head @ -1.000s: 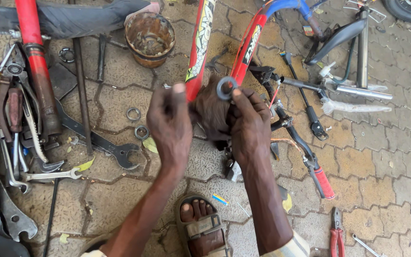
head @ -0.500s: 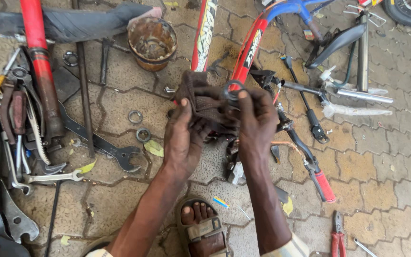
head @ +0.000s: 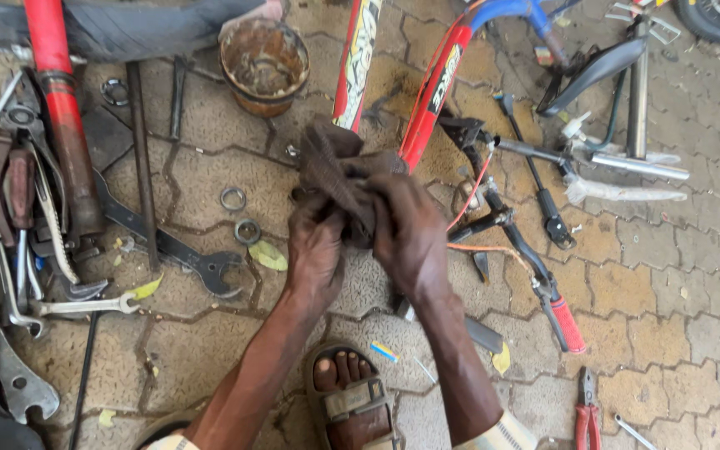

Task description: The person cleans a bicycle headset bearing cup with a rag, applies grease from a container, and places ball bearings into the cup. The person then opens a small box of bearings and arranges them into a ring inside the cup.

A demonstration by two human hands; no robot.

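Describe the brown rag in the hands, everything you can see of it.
The rag is a dark brown, grimy-looking piece of cloth, crumpled and bunched, with loose folds sticking up above the fingers. The left hand and the right hand both clutch its lower part, held above the paving between the red frame tubes. Anything wrapped inside is hidden.

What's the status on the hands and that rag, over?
Left hand and right hand both gripping the dark rag. Rag bunched, held above the paving. Bike frame just behind; two metal rings lie left.
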